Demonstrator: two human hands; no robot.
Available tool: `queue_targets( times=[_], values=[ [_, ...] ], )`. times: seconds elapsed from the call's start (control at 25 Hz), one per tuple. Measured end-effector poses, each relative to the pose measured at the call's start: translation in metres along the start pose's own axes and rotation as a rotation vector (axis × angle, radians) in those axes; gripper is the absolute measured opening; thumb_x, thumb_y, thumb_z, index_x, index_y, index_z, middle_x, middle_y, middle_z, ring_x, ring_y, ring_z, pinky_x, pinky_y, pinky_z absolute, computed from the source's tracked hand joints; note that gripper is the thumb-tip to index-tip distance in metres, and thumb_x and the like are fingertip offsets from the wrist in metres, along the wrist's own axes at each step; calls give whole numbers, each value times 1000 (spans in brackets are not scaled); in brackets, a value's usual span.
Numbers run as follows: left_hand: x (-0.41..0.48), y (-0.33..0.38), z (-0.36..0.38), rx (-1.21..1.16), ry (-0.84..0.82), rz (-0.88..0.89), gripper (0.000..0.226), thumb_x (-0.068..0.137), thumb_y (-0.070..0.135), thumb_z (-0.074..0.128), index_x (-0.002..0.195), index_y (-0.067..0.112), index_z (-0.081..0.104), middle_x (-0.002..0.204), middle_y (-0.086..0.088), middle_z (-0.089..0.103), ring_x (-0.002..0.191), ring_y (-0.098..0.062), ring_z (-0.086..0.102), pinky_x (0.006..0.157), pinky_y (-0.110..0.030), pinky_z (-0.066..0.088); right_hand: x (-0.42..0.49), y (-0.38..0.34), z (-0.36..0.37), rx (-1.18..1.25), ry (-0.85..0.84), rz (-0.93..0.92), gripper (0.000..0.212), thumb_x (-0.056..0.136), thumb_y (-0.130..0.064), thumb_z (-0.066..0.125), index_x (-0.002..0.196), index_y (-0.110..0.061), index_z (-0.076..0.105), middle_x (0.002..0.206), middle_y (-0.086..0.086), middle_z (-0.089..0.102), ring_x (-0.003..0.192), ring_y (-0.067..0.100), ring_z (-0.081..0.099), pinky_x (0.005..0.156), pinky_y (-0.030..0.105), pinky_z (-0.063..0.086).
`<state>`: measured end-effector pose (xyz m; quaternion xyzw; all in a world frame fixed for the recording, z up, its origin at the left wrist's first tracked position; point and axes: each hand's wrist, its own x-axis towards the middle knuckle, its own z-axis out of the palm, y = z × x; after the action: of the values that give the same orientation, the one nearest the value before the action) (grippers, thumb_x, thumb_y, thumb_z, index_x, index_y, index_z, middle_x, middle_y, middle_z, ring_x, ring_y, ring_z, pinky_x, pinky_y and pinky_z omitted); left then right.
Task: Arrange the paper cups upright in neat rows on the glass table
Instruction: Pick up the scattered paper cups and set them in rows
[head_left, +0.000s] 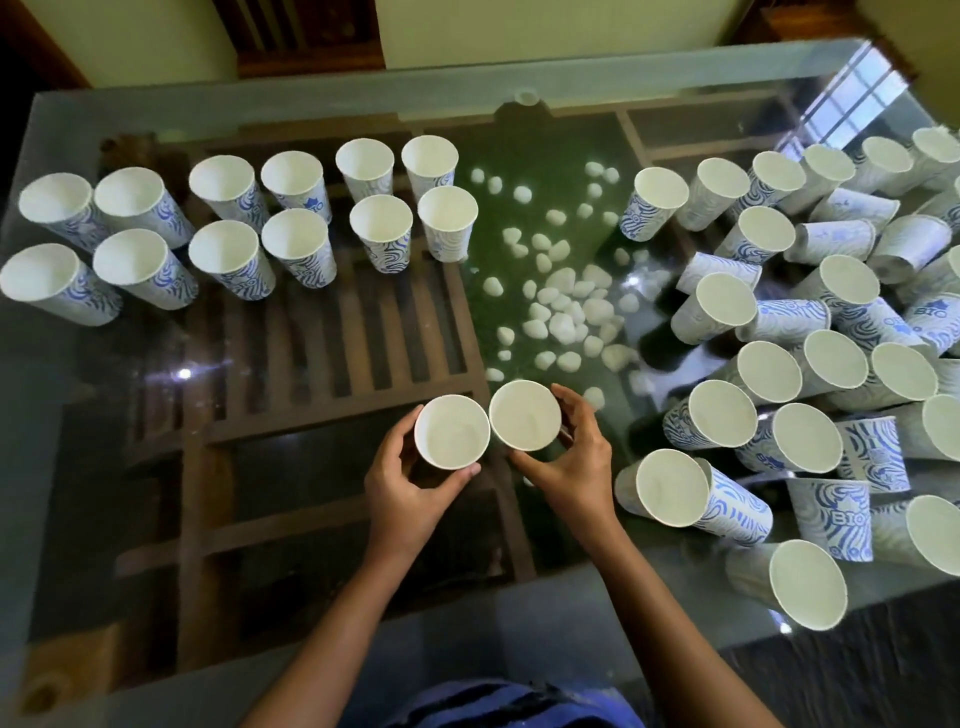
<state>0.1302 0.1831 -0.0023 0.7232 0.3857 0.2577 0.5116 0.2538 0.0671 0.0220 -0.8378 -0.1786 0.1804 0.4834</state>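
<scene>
My left hand (402, 486) grips one white paper cup (451, 431) and my right hand (566, 462) grips another paper cup (524, 414). Both cups are upright, mouths facing up, side by side with their rims nearly touching, above the near middle of the glass table (311, 613). Two rows of upright blue-patterned cups (228, 228) stand at the far left. On the right lies a jumbled heap of cups (810, 364), some upright, some on their sides or upside down.
Under the glass there is a wooden slatted frame (332, 332) and a green bed with several white pebbles (561, 312). The table's near edge runs just in front of my arms. A wooden cabinet (306, 47) stands against the far wall.
</scene>
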Motion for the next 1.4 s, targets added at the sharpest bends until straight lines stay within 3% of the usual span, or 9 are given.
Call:
queue_targets(
  times=[0.24, 0.48, 0.64, 0.76, 0.84, 0.92, 1.04, 1.12, 1.4],
  values=[
    [20, -23, -77, 17, 149, -54, 75, 55, 20, 86, 122, 12, 53, 123, 1, 55, 117, -16, 51, 93, -36, 48, -3, -41, 71, 19, -111, -74, 73, 58, -14, 86, 121, -20, 49, 117, -8, 57, 106, 4, 54, 87, 2, 40],
    [55, -60, -182, 1, 328, -130, 74, 56, 22, 86, 122, 13, 53, 125, -7, 58, 117, -21, 53, 93, -44, 50, -13, -94, 175, 17, -232, -117, 78, 61, -18, 85, 128, -19, 47, 128, -2, 55, 114, 11, 54, 96, 25, 47],
    [90, -86, -245, -21, 408, -140, 74, 55, 22, 87, 121, 13, 54, 122, -5, 60, 114, -19, 55, 92, -38, 51, -9, -129, 245, 55, -256, -148, 78, 61, -18, 85, 129, -18, 47, 127, -4, 55, 111, 6, 52, 92, 13, 47],
    [116, -103, -283, -26, 428, -144, 73, 55, 20, 87, 121, 15, 55, 122, -3, 60, 114, -17, 55, 90, -30, 51, -1, -152, 293, 68, -255, -180, 79, 62, -21, 85, 130, -19, 46, 129, -4, 54, 113, 5, 51, 94, 13, 45],
    [132, -110, -300, -34, 429, -157, 72, 56, 17, 87, 121, 14, 55, 123, -3, 59, 115, -17, 54, 92, -34, 51, 7, -162, 317, 65, -252, -183, 81, 62, -24, 85, 132, -21, 44, 131, -5, 53, 117, 7, 50, 95, 14, 43],
    [146, -114, -308, -44, 417, -175, 72, 57, 15, 86, 122, 13, 55, 123, -2, 59, 115, -15, 53, 93, -36, 50, 16, -166, 332, 75, -239, -182, 82, 62, -22, 85, 132, -19, 44, 131, -3, 53, 117, 9, 51, 89, 4, 41],
    [160, -118, -310, -37, 380, -169, 73, 57, 20, 86, 123, 15, 54, 118, 7, 58, 110, -7, 52, 91, -28, 50, 27, -167, 343, 68, -207, -175, 82, 61, -20, 86, 132, -17, 45, 131, -1, 54, 116, 13, 52, 82, -4, 39],
    [166, -120, -309, -36, 358, -156, 74, 57, 24, 86, 123, 16, 54, 116, 12, 56, 108, -3, 50, 89, -24, 48, 31, -167, 347, 51, -184, -166, 82, 61, -22, 86, 132, -17, 45, 131, -1, 54, 115, 12, 52, 83, -3, 39],
    [170, -128, -309, -72, 310, -233, 84, 56, 25, 86, 130, 13, 48, 125, 1, 55, 112, -9, 49, 94, -29, 45, 32, -171, 352, 28, -180, -170, 90, 62, -23, 85, 138, -17, 37, 136, 1, 50, 121, 14, 50, 92, 9, 39]
  ],
)
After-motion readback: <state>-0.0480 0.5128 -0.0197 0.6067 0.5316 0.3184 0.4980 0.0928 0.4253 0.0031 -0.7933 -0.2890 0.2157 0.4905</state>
